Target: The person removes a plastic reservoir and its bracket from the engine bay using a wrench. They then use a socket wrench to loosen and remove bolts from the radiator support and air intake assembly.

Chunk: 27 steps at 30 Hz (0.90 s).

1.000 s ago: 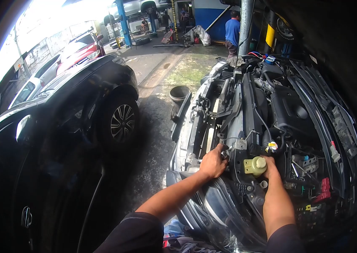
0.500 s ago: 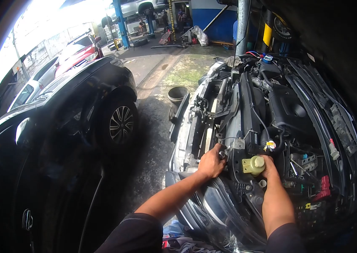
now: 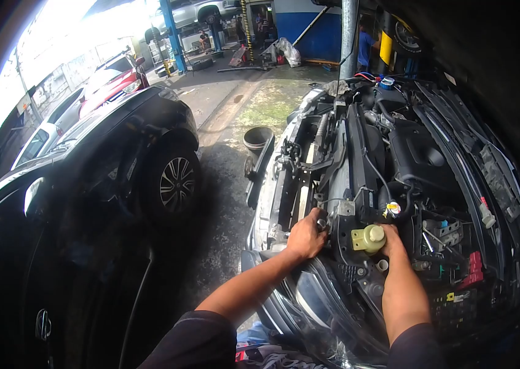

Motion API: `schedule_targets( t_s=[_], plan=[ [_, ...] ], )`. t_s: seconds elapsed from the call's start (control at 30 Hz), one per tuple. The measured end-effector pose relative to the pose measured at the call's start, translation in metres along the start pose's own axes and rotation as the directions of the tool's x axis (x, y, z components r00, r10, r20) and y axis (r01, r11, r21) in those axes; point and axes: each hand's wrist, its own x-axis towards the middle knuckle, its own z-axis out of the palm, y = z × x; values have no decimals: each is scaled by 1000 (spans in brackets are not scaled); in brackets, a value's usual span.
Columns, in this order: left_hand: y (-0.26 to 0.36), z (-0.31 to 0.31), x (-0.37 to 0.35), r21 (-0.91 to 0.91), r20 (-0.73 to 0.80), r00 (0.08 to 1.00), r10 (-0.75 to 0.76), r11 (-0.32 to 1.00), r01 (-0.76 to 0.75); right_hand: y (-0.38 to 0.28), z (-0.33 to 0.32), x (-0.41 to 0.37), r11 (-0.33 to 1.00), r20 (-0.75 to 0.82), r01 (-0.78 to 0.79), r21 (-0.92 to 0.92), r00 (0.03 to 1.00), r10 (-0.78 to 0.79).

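Observation:
My left hand (image 3: 307,234) is at the front frame of an open engine bay, its fingers curled around something too small to make out. A pale yellow-green reservoir (image 3: 368,238) with a round cap sits a little to its right. Beside and partly behind that reservoir is my right hand (image 3: 390,241), whose fingers are hidden down among the parts. A yellow-labelled cap (image 3: 393,208) shows just above the right hand. The black engine cover (image 3: 421,154) lies farther back, and a headlight (image 3: 312,296) is below my left forearm.
A black car (image 3: 88,203) stands close on the left. A bucket (image 3: 259,138) is on the floor past the front of the engine bay. A metal post (image 3: 348,43) rises at the far end. A person in blue (image 3: 365,48) is beyond it.
The view has shifted very slightly. The person in blue beyond the post now shows more. Both hands stay in nearly the same places.

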Motion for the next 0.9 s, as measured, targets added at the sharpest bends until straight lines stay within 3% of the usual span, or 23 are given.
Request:
schedule_targets(
  t_s=[0.13, 0.23, 0.33, 0.43, 0.53, 0.63, 0.73, 0.9],
  plan=[
    [1, 0, 0, 18, 14, 1000, -11, 1000, 11, 7, -12, 13, 997, 153, 32, -76, 988, -20],
    [4, -2, -1, 10, 15, 1000, -9, 1000, 9, 5, -18, 25, 957, 98, 56, -286, 995, -29],
    [6, -3, 0, 25, 27, 999, -42, 999, 41, 11, -13, 22, 982, 30, 114, -148, 993, -111],
    [3, -2, 0, 44, 22, 999, -28, 999, 27, 3, -9, 12, 998, 76, 9, -69, 997, -3],
    [0, 0, 2, 38, 29, 1000, -12, 999, 11, -9, 4, -5, 1000, -51, -16, -21, 999, 15],
    [-3, 1, 2, 42, 26, 999, -19, 999, 18, 2, -6, 10, 996, 14, -46, 79, 999, 45],
    [-2, 0, 3, 33, 41, 999, -26, 999, 25, 6, -13, 20, 993, 53, -97, 74, 994, 93],
    [1, -3, 3, 29, 43, 999, -30, 999, 28, 0, -5, 9, 999, 75, -26, 37, 997, 23]
  ],
)
